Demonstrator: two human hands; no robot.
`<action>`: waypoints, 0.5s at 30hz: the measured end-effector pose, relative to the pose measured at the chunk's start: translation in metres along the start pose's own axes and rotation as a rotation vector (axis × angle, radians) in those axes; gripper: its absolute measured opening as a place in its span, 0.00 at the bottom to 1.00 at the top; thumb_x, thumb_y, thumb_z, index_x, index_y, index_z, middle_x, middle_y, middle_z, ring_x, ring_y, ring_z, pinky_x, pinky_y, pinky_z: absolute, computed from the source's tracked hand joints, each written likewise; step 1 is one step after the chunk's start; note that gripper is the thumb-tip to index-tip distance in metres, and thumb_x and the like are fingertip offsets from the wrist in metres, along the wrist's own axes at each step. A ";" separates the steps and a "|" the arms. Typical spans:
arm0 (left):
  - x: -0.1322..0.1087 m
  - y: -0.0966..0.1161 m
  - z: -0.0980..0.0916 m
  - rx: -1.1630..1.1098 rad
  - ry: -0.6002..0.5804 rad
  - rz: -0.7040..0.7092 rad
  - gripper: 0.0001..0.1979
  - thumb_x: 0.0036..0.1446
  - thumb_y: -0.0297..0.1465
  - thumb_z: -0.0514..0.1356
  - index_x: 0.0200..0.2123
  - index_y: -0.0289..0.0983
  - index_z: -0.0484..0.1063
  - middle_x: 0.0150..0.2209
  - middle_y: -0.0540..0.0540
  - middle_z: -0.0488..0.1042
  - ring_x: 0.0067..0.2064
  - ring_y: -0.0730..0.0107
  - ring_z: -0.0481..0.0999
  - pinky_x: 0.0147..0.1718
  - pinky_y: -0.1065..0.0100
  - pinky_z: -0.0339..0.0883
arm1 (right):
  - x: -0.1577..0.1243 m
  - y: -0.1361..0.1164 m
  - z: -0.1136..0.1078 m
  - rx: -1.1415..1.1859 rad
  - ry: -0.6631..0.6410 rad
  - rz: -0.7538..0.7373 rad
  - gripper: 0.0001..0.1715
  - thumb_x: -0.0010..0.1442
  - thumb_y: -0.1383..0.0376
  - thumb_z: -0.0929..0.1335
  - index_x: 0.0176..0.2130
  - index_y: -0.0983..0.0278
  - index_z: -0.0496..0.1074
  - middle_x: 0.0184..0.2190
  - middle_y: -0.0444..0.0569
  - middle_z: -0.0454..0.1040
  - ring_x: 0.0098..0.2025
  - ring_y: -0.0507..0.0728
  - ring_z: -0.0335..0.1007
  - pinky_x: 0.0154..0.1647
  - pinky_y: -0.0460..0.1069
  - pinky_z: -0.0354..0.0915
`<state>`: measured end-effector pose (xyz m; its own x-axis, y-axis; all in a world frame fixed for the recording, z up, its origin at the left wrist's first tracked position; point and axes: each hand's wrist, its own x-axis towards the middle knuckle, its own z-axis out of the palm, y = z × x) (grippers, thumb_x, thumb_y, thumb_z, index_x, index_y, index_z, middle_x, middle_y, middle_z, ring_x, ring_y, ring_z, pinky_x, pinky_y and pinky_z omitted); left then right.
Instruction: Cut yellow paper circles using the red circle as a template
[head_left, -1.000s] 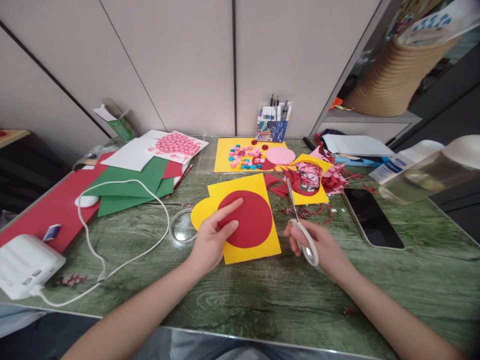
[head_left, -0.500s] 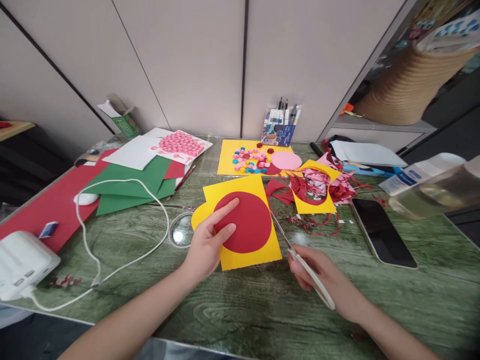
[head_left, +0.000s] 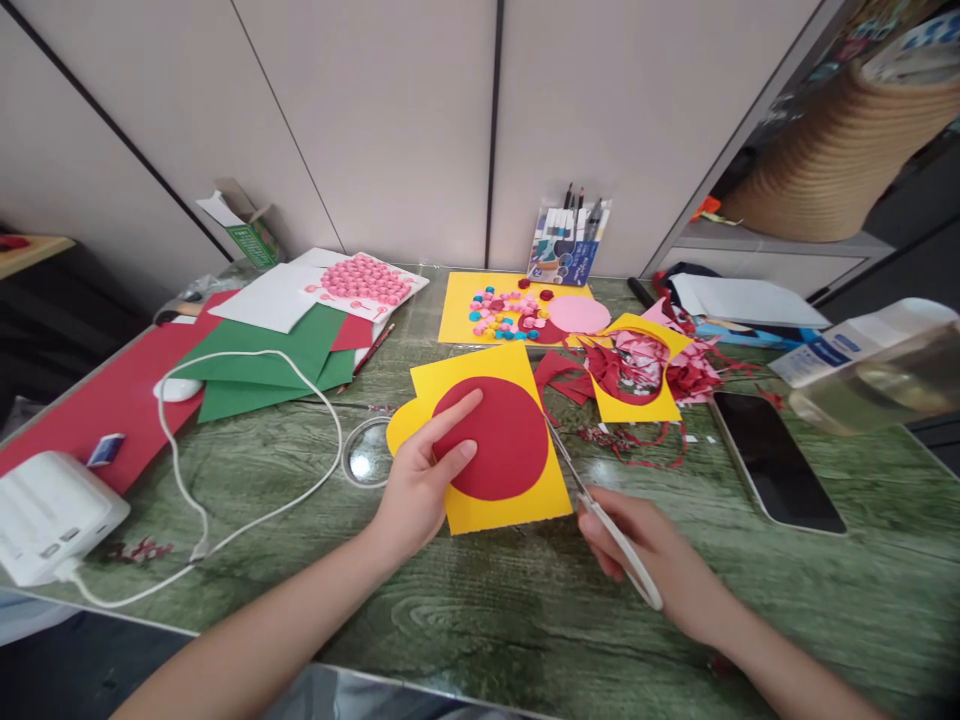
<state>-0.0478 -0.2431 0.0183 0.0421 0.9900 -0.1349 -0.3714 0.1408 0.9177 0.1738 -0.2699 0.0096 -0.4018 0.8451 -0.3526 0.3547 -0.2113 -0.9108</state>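
My left hand (head_left: 424, 470) pinches a red paper circle (head_left: 499, 445) lying on a sheet of yellow paper (head_left: 510, 517), thumb and index finger on top and the other fingers underneath. The yellow sheet has a rounded part jutting out at its left. My right hand (head_left: 637, 545) is closed around the white handles of a pair of scissors (head_left: 611, 530). Their blades point up and left and meet the yellow paper's right edge, close beside the red circle. The scissors' blades look nearly together.
Red and pink paper scraps (head_left: 626, 365) lie beyond the scissors, near a phone (head_left: 776, 460) and a bottle (head_left: 877, 380). Coloured beads (head_left: 499, 310) sit on another yellow sheet. At left are green paper (head_left: 255, 385), a white cable (head_left: 330, 410) and a white charger (head_left: 56, 515).
The view has shifted slightly. The scissors' blades have come a little closer together at the paper's right edge, while my left hand keeps the same hold.
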 end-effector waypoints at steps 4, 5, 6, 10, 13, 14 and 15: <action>-0.001 0.000 0.000 -0.017 -0.005 -0.003 0.21 0.51 0.29 0.61 0.50 0.45 0.69 0.56 0.51 0.65 0.58 0.58 0.61 0.53 0.64 0.61 | -0.001 0.000 0.002 0.001 0.003 0.012 0.23 0.59 0.49 0.60 0.22 0.61 0.53 0.16 0.38 0.55 0.20 0.50 0.50 0.20 0.45 0.47; -0.001 0.000 0.000 -0.017 -0.003 -0.004 0.21 0.51 0.29 0.61 0.50 0.45 0.69 0.56 0.51 0.65 0.58 0.58 0.60 0.53 0.64 0.61 | -0.001 0.000 0.002 -0.002 0.003 0.013 0.23 0.59 0.49 0.60 0.22 0.61 0.53 0.16 0.38 0.55 0.20 0.50 0.50 0.20 0.45 0.47; -0.001 0.000 0.000 -0.017 0.000 -0.005 0.21 0.51 0.29 0.61 0.50 0.45 0.69 0.57 0.51 0.65 0.58 0.58 0.60 0.54 0.63 0.60 | -0.001 0.000 0.002 -0.005 0.004 0.012 0.23 0.59 0.49 0.60 0.21 0.61 0.53 0.16 0.38 0.55 0.20 0.50 0.50 0.20 0.45 0.47; 0.000 0.000 0.000 -0.019 -0.002 -0.008 0.22 0.51 0.29 0.61 0.50 0.46 0.69 0.57 0.51 0.64 0.59 0.58 0.60 0.54 0.63 0.60 | 0.000 -0.001 0.002 -0.021 0.016 0.012 0.23 0.59 0.49 0.60 0.22 0.61 0.53 0.16 0.38 0.55 0.20 0.50 0.50 0.21 0.45 0.47; 0.000 0.000 -0.001 -0.018 -0.008 -0.001 0.21 0.51 0.28 0.61 0.50 0.46 0.69 0.57 0.52 0.64 0.59 0.59 0.59 0.54 0.64 0.60 | 0.001 -0.001 0.002 -0.053 0.029 0.018 0.24 0.59 0.49 0.60 0.22 0.61 0.53 0.16 0.38 0.55 0.20 0.50 0.50 0.20 0.46 0.46; 0.000 0.000 -0.001 -0.017 -0.010 0.002 0.21 0.51 0.28 0.61 0.50 0.45 0.69 0.57 0.52 0.64 0.59 0.58 0.59 0.54 0.64 0.60 | 0.001 -0.001 0.002 -0.061 0.033 0.023 0.24 0.59 0.49 0.60 0.22 0.61 0.53 0.16 0.38 0.55 0.20 0.50 0.50 0.20 0.46 0.46; 0.000 0.000 -0.001 -0.017 -0.013 0.004 0.20 0.51 0.28 0.61 0.50 0.45 0.69 0.57 0.52 0.64 0.59 0.58 0.59 0.53 0.64 0.61 | 0.001 -0.001 0.002 -0.067 0.038 0.027 0.24 0.59 0.48 0.60 0.22 0.61 0.53 0.16 0.38 0.54 0.19 0.50 0.49 0.20 0.45 0.46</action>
<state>-0.0486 -0.2431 0.0179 0.0523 0.9906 -0.1263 -0.3870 0.1367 0.9119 0.1717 -0.2695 0.0093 -0.3597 0.8576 -0.3675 0.4209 -0.2024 -0.8842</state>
